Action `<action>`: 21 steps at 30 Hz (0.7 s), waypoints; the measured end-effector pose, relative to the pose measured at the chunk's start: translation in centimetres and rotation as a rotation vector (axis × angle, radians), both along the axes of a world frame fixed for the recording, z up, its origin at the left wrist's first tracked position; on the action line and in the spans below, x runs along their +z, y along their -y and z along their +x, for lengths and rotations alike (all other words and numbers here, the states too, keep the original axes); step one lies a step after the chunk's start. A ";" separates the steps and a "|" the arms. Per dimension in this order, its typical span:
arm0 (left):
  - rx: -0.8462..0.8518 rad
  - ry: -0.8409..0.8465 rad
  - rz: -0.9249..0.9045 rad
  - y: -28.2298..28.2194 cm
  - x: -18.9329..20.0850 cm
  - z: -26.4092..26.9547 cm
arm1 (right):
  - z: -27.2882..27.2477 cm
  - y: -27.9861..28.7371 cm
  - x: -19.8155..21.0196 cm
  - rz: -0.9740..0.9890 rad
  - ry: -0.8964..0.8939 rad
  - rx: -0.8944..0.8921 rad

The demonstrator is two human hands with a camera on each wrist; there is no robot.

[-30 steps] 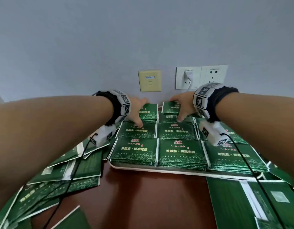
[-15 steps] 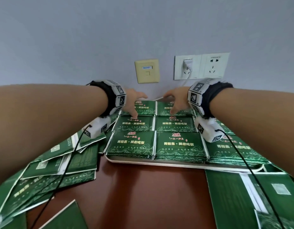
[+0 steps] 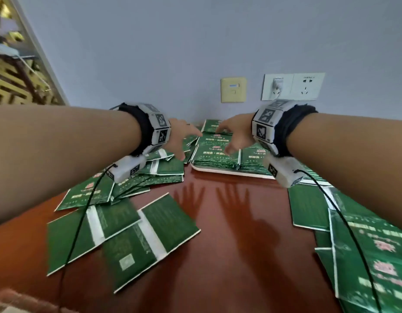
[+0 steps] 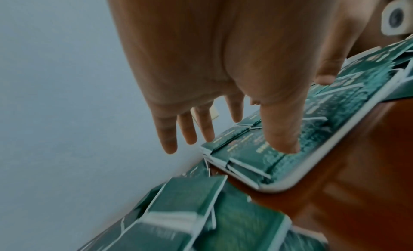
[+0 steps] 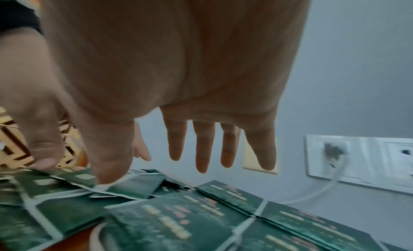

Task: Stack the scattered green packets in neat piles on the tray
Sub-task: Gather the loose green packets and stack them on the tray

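Neat piles of green packets point(image 3: 215, 154) fill the white tray point(image 3: 229, 173) at the back of the table. Loose green packets point(image 3: 127, 224) lie scattered to its left, with more point(image 3: 362, 256) on the right. My left hand point(image 3: 184, 141) hovers open over the tray's left edge, fingers spread and holding nothing. In the left wrist view its thumb point(image 4: 281, 131) hangs above the piles point(image 4: 245, 154) near the tray rim point(image 4: 312, 173). Over the near-left piles my right hand point(image 3: 229, 138) also hovers open, its fingers point(image 5: 202, 148) straight above the packets point(image 5: 178, 219).
The brown table point(image 3: 229, 245) meets a grey wall close behind the tray. On that wall are a yellow plate point(image 3: 233, 89) and white sockets point(image 3: 292, 85) with a plugged-in cable point(image 5: 324, 184). A patterned wooden screen point(image 3: 12, 86) stands at far left.
Both hands have lifted off the far piles and drawn back toward the tray's near-left part, fingers now spread. The head view has swung left, showing more loose packets.
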State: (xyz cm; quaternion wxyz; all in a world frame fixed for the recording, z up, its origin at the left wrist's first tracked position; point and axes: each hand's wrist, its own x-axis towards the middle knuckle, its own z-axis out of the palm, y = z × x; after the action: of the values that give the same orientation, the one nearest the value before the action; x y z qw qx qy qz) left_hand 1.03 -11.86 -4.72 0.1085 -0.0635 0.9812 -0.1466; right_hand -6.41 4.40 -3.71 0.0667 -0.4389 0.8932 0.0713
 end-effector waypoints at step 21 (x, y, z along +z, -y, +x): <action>0.221 0.164 0.176 4.2 -6.4 17.5 | 15.9 4.4 -6.0 0.356 0.077 0.130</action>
State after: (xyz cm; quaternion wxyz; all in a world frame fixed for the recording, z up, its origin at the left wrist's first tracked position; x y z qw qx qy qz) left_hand 18.53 -16.06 -11.09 0.2089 -0.1493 0.9651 -0.0521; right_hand 9.53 -0.01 -9.74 0.1729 -0.4793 0.8330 0.2154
